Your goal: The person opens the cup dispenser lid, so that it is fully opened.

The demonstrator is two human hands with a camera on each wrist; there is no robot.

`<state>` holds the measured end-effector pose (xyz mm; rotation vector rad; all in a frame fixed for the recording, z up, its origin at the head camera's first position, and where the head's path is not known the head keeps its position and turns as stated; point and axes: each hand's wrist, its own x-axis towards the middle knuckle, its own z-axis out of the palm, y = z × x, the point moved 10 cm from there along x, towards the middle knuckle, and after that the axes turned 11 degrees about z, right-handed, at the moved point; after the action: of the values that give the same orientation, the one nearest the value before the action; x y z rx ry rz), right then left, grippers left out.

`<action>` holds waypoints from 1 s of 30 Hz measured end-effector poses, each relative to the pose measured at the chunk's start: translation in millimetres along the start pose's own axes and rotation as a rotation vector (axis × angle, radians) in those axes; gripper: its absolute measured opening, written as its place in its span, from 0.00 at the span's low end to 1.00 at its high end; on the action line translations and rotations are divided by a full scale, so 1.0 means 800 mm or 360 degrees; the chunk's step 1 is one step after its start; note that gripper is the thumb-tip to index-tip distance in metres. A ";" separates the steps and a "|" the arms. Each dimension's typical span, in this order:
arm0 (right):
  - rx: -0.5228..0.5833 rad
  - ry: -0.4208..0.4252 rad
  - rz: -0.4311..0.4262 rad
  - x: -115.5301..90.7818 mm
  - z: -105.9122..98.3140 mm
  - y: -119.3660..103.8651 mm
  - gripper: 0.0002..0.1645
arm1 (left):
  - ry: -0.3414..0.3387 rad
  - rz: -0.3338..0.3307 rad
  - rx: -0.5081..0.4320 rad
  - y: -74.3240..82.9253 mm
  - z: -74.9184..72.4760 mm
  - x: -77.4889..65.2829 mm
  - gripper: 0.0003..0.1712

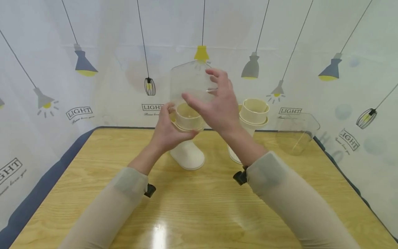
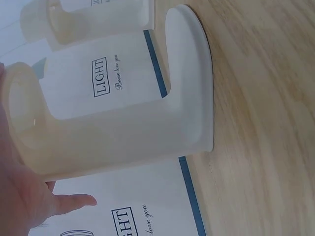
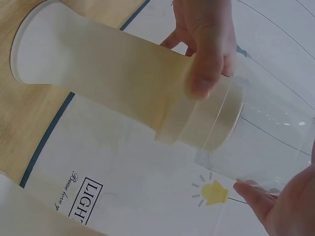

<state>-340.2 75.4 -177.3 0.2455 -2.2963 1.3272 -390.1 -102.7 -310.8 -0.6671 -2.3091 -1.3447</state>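
A cream-coloured dispenser stand (image 1: 189, 157) with a round collar and a rounded foot stands upright on the table. My left hand (image 1: 164, 133) grips the collar from the left, thumb in front. Over the collar is a clear plastic container (image 1: 188, 77), its lower rim around or just at the collar in the right wrist view; how far it is seated I cannot tell. My right hand (image 1: 220, 107) holds this container from the right, with thumb and fingers curved about its wall. The left wrist view shows the side of the stand (image 2: 123, 140).
A second cream stand (image 1: 255, 112) stands to the right, partly behind my right forearm. Farther right, another clear container (image 1: 296, 135) rests on the wooden table (image 1: 192, 207). A white curtain (image 1: 115, 69) printed with lamps hangs behind the table.
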 end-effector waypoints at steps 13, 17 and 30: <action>0.0176 0.0008 0.0042 -0.018 -0.078 0.000 0.48 | -0.0194 0.0006 -0.0146 -0.007 -0.001 0.012 0.73; 0.0141 0.0014 0.0071 -0.028 -0.094 0.010 0.48 | -0.0288 -0.0004 -0.0181 -0.010 0.000 0.014 0.73; 0.0050 -0.0037 0.0135 -0.067 -0.123 0.054 0.48 | -0.0038 -0.0103 -0.0184 -0.013 0.009 -0.012 0.78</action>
<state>-279.6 177.0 -194.8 0.1767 -2.3299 1.4102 -389.2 -103.0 -326.7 -0.6522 -2.3035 -1.5167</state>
